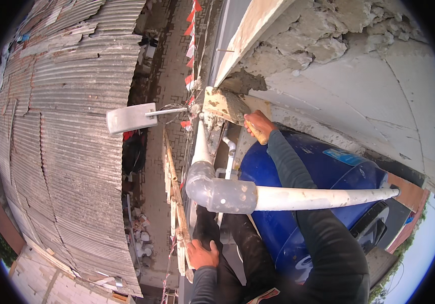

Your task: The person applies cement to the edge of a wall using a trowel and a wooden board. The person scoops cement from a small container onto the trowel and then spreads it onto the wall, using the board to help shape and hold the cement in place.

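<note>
My right hand [260, 125] is closed around the yellowish handle of a trowel [256, 134]. Its grey, mortar-smeared blade lies against a cream, mortar-spotted board [216, 103] at the lower end of the wall. My right forearm reaches over a blue water tank [268, 167] and passes beneath a white pipe [319, 198]. Low in the picture, my left hand [202, 255] is open beside my dark trouser leg, thumb spread from the fingers. Its fingertips overlap a wooden pole [181, 228]; whether they touch it I cannot tell.
A grey pipe elbow [220, 192] crosses in front of me. Rough plaster covers the upper part of the wall [349, 96] at right. A street lamp [132, 117] and a string of red and white flags [189, 63] hang over a paved lane. Corrugated roofing [70, 152] spreads across the left.
</note>
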{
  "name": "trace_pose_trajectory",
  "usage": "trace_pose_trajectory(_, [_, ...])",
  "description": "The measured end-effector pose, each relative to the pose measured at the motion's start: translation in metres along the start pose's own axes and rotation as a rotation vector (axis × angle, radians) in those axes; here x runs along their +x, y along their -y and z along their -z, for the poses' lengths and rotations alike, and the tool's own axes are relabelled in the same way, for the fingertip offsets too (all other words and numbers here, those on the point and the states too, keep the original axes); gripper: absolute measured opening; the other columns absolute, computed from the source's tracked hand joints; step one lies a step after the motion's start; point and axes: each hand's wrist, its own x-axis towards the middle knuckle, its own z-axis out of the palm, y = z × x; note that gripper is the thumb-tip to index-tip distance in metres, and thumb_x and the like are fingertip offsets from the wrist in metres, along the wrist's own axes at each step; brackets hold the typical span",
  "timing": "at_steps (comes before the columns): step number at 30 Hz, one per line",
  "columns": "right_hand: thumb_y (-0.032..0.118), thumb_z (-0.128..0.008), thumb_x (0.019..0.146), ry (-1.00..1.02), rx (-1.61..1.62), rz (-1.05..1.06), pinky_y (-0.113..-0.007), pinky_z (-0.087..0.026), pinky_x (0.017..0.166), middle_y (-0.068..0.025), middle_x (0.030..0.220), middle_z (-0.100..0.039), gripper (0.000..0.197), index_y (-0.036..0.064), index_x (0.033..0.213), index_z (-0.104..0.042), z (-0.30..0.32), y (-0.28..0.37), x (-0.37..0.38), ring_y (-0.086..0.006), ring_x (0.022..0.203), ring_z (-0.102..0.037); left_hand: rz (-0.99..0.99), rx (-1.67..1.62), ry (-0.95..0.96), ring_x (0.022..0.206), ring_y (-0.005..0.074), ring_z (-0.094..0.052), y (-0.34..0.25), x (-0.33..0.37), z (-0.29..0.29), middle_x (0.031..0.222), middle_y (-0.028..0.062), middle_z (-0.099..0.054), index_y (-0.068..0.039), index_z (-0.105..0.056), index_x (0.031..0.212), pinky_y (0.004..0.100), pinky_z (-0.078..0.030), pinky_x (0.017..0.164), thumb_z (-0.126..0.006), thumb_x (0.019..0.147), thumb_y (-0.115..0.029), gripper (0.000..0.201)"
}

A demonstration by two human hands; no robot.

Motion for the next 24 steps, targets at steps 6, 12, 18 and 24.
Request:
trace_pose_trajectory(6, [0.030,-0.058,0.098,0.101,0.028,0.082,-0.030,-0.047,0.048,-0.0052,0.074,-0.060,0.031,0.0012,0.086,-0.059,-0.007,0.016,0.022,-0.0147,0.058,-0.056,0.007,-0.008,-0.027,0.101,0.0431,-0.058,0.003,-0.001,-0.003,0.104,0.0212,-0.055,-0.003,-0.053,0.100,0.0538,-0.047,0.088,-0.077,0.079,-0.035,0.045])
trace_pose_trajectory(12, [0.034,-0.063,0.093,0.235,0.063,0.081,-0.029,-0.047,0.052,-0.0052,0.074,-0.059,0.033,0.0021,0.085,-0.061,0.006,0.013,0.030,-0.0146,0.060,-0.057,0.008,-0.004,-0.035,0.101,0.0432,-0.057,0.001,-0.002,0.002,0.103,0.0208,-0.054,-0.003,-0.054,0.099,0.0535,-0.047,0.087,-0.078,0.078,-0.035,0.045])
trace_pose_trajectory(18, [0.032,-0.063,0.095,0.212,0.097,0.110,-0.027,-0.045,0.049,-0.0041,0.073,-0.059,0.031,0.0037,0.083,-0.060,0.002,0.012,0.035,-0.0133,0.059,-0.056,0.009,-0.013,-0.037,0.100,0.0432,-0.057,0.004,-0.001,-0.003,0.102,0.0205,-0.054,-0.003,-0.054,0.099,0.0537,-0.047,0.086,-0.078,0.078,-0.035,0.045])
trace_pose_trajectory(24, [0.032,-0.063,0.097,0.222,0.079,0.054,-0.028,-0.046,0.048,-0.0041,0.073,-0.060,0.031,0.0029,0.086,-0.062,-0.004,0.014,0.038,-0.0129,0.057,-0.056,-0.013,-0.016,-0.048,0.100,0.0430,-0.057,0.002,-0.003,0.000,0.103,0.0205,-0.054,-0.003,-0.054,0.098,0.0533,-0.047,0.086,-0.078,0.078,-0.035,0.045])
